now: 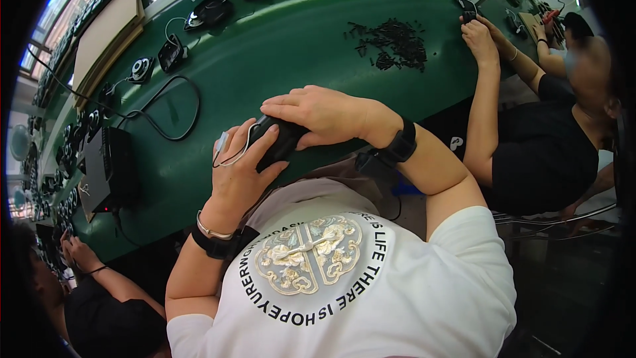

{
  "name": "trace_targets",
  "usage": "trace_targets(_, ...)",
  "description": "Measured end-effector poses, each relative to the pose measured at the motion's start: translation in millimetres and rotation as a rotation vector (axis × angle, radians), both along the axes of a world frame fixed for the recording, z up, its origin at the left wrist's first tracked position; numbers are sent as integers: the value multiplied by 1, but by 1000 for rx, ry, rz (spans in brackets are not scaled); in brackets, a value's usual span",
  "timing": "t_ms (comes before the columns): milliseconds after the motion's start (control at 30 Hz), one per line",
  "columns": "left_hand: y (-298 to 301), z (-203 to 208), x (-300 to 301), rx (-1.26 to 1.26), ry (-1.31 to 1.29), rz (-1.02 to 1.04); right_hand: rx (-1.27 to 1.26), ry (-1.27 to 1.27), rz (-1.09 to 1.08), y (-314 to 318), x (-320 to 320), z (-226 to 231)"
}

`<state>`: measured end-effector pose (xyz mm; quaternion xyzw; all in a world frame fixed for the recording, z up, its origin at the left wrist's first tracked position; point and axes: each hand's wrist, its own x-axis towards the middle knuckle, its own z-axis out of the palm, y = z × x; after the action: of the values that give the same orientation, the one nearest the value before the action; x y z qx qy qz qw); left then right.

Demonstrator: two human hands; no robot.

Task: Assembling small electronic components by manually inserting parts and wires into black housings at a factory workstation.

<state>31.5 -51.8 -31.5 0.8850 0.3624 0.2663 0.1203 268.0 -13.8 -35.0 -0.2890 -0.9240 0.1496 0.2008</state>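
Hands, left (240, 171) and right (326, 114), press a black plastic casing (281, 140) between them at the near edge of the smooth green bench (265, 53) (thin white cable (249, 138) looped over the left).

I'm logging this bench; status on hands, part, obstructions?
Left hand and right hand on black case. White wire across left hand. Black cable farther left, touching neither hand.

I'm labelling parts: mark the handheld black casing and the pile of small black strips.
Black casing (282, 142): head view, on its exposed dark surface.
Pile of small black strips (400, 44): head view, on its dense middle.
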Motion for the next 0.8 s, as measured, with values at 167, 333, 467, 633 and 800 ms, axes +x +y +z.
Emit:
trace_targets(167,1,5,8,-57,-28,9,-154,230,-786,11,77,23)
trace_targets(333,25,12,23,-73,-26,-127,-55,-44,-1054,22,117,16)
trace_targets(467,15,32,47,-91,2,-77,-30,-190,-1059,31,131,19)
trace_targets(633,4,49,59,-96,26,-55,33,-217,-1015,19,130,23)
trace_targets(800,11,32,49,-76,-3,-63,-684,706,-492,-5,85,39)
